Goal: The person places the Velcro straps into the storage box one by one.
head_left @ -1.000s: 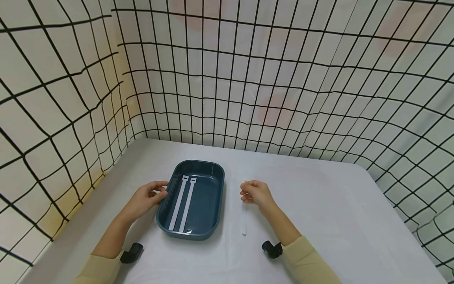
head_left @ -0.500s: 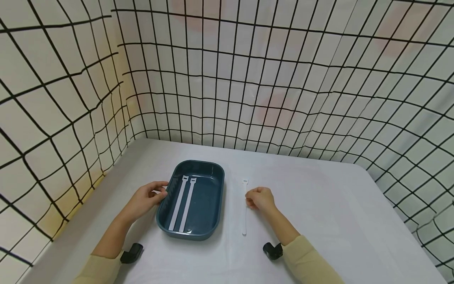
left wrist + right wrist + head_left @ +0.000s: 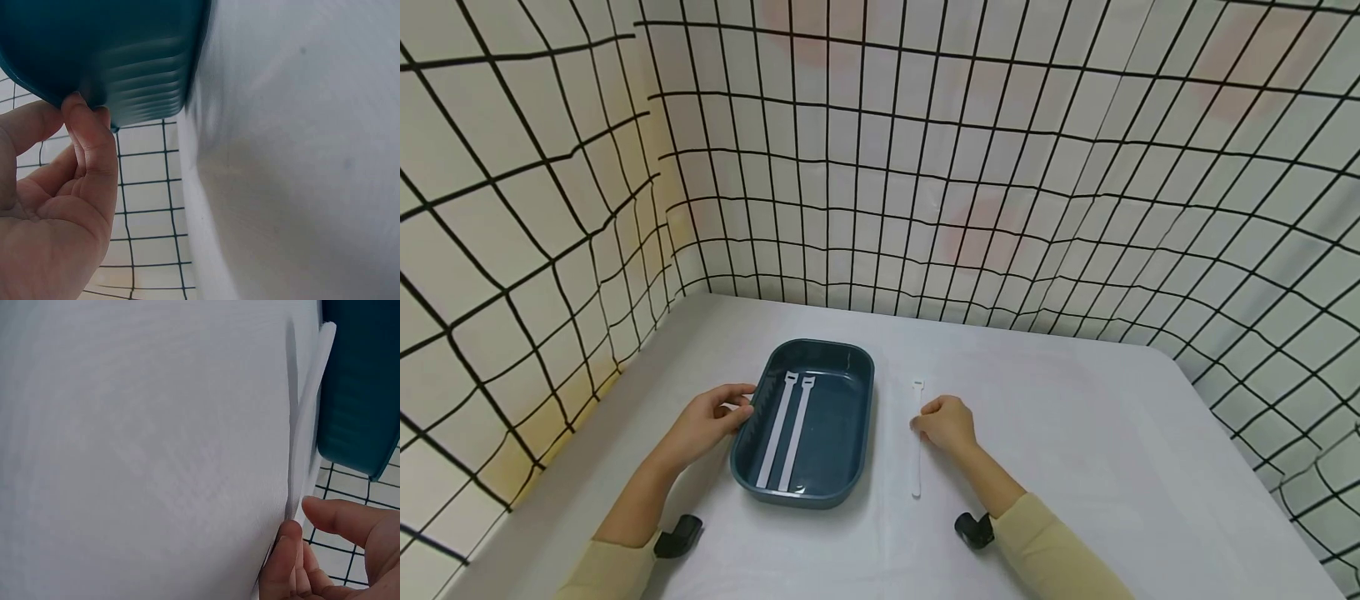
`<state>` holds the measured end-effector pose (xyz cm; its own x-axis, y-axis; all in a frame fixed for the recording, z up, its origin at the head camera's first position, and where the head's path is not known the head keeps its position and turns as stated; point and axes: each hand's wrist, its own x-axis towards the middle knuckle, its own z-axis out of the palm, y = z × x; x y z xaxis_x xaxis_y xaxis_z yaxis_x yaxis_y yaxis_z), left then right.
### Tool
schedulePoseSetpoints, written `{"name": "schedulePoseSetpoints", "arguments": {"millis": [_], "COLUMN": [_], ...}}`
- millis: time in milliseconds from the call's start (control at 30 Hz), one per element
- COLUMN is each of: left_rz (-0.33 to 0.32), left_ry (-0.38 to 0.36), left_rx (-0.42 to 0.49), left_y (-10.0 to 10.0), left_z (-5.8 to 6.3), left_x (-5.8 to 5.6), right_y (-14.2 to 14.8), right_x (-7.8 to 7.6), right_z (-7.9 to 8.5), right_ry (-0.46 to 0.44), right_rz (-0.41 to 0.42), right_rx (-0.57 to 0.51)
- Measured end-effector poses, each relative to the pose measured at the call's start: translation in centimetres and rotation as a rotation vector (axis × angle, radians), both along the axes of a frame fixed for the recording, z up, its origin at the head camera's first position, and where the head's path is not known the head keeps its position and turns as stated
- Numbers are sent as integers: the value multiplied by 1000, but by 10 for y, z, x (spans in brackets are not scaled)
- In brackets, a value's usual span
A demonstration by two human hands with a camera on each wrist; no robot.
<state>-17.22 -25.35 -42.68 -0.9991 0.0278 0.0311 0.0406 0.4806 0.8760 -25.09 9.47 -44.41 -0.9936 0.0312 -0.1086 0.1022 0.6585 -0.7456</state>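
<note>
My left hand (image 3: pixel 706 425) pinches the left rim of a dark teal plastic tray (image 3: pixel 835 442) between thumb and fingers; the left wrist view shows the fingertips on its edge. Two white cable ties (image 3: pixel 776 429) (image 3: pixel 797 433), flat straps with slotted heads, lie side by side along the tray's left half. To the right of the tray, another white cable tie (image 3: pixel 917 471) lies lengthwise on the table. My right hand (image 3: pixel 949 423) grips it near its middle. In the right wrist view this cable tie (image 3: pixel 309 400) passes between thumb and index finger, its far end raised above its shadow.
A white cloth covers the table (image 3: pixel 1060 450). Behind and to the left stands a black wire grid (image 3: pixel 880 208) in front of white sheeting. Each wrist carries a small black camera mount (image 3: pixel 679 536).
My right hand has come down toward me from the cable tie's head end to its middle, then slightly left onto the strap. The left hand and tray have stayed put.
</note>
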Motion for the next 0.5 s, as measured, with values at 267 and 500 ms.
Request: {"name": "schedulePoseSetpoints", "arguments": {"millis": [267, 500], "left_rz": [4, 10], "left_ry": [-1, -7], "left_rx": [-9, -6], "left_y": [1, 2], "left_z": [2, 1], "left_x": [1, 0], "right_y": [-5, -8], "right_x": [0, 1], "right_z": [0, 1], "right_ry": [29, 43], "right_rz": [-4, -6], "right_rx": [69, 100]}}
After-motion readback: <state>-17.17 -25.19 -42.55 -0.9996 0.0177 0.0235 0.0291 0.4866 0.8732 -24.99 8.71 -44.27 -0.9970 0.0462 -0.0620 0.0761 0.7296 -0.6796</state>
